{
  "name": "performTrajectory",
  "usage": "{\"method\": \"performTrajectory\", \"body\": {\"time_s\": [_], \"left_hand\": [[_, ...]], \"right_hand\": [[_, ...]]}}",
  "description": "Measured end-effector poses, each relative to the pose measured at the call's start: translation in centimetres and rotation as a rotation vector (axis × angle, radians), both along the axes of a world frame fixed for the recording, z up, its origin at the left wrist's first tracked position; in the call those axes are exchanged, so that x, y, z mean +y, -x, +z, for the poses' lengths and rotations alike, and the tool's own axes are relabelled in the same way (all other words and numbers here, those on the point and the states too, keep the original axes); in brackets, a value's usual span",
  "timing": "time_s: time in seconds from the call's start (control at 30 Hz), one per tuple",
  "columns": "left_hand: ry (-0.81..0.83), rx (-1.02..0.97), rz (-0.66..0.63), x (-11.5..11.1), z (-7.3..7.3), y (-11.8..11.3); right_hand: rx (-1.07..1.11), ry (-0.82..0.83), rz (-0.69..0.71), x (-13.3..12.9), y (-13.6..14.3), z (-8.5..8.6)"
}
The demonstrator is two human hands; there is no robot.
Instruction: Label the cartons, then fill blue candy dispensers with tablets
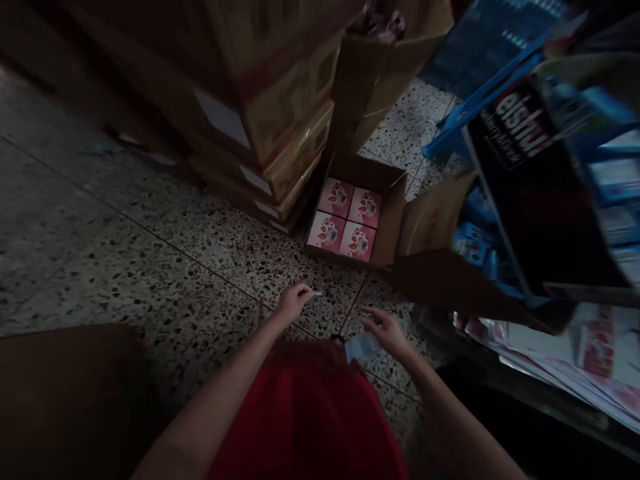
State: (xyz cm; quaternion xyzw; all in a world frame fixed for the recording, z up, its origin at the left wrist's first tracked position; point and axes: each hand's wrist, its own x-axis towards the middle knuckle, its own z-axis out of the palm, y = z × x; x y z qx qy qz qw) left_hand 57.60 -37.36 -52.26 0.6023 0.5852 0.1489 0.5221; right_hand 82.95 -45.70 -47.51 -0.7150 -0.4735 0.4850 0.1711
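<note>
My left hand [294,301] is closed in a pinch on a small, thin whitish strip [317,293]; what it is made of is too small to tell. To its right, my right hand [384,329] has its fingers apart, the index finger stretched toward the left, and no object shows in it. Just beside that hand is a pale blue, sheet-like piece [362,347], partly behind the fingers. Beyond both hands, an open cardboard carton [390,233] stands on the floor. Several pink printed boxes [358,241] fill its left part, leaving a gap along the right wall.
Stacked cardboard cartons [285,140] rise at the left of the open one. Behind it stands a tall carton [360,87]. On the right are a black printed carton [545,193], blue packages [617,177] and flat printed sheets [560,360]. A brown shape [70,393] fills the lower left.
</note>
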Motion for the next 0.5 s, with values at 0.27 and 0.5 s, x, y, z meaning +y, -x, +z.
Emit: {"method": "performTrajectory", "body": {"time_s": [0.27,0.5], "left_hand": [[-0.116,-0.125,-0.064,3.3,-21.1,-5.2],[-0.208,-0.193,-0.08,5.0,-29.1,-7.7]], "right_hand": [[0.002,-0.063,0.193,3.5,-0.5,-22.7],[0.148,-0.308,-0.003,6.9,-0.8,-31.7]]}}
